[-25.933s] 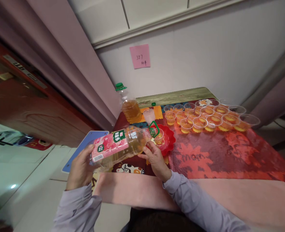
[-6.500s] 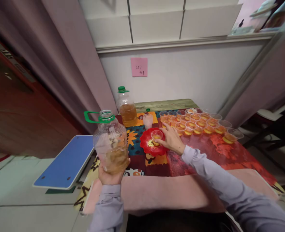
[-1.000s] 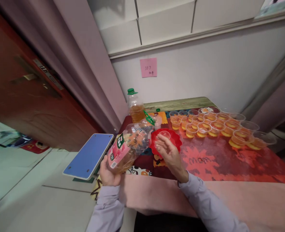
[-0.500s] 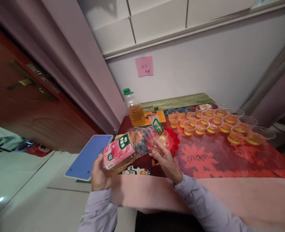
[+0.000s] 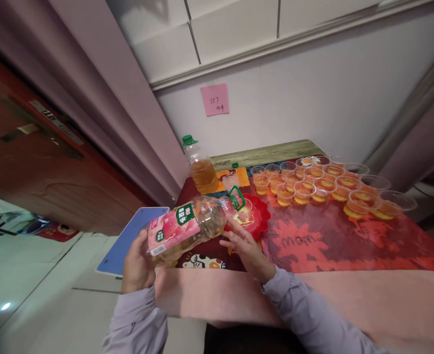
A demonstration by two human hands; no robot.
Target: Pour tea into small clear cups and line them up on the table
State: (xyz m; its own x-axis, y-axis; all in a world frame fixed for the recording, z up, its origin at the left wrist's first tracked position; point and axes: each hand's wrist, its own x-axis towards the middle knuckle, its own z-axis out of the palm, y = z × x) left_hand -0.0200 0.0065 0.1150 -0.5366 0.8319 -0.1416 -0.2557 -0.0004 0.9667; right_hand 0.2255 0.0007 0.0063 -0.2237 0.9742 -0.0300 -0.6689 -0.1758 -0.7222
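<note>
A clear plastic bottle with a pink label [image 5: 174,227] lies tilted in the air, its neck with a green handle pointing right. My left hand [image 5: 137,263] is wrapped round its base. Pale liquid lies along its lower side. My right hand [image 5: 246,248] is just below the neck, fingers spread, fingertips close to the bottle; whether they touch it is unclear. Under the neck, a clear plastic cup [image 5: 245,206] sits in a red scalloped tray [image 5: 264,221]. Behind stand clear stacked cups [image 5: 231,184].
A large bottle of amber liquid [image 5: 203,176] with a green cap stands at the back left. Several filled clear cups [image 5: 285,193] are grouped at the right. A small green cap [image 5: 235,165] lies near the wall. A blue board [image 5: 126,241] is left of the table.
The labelled bottle and my left hand have shifted left and slightly down. The fingers of my right hand have come off the bottle's neck area and spread. The view has shifted slightly.
</note>
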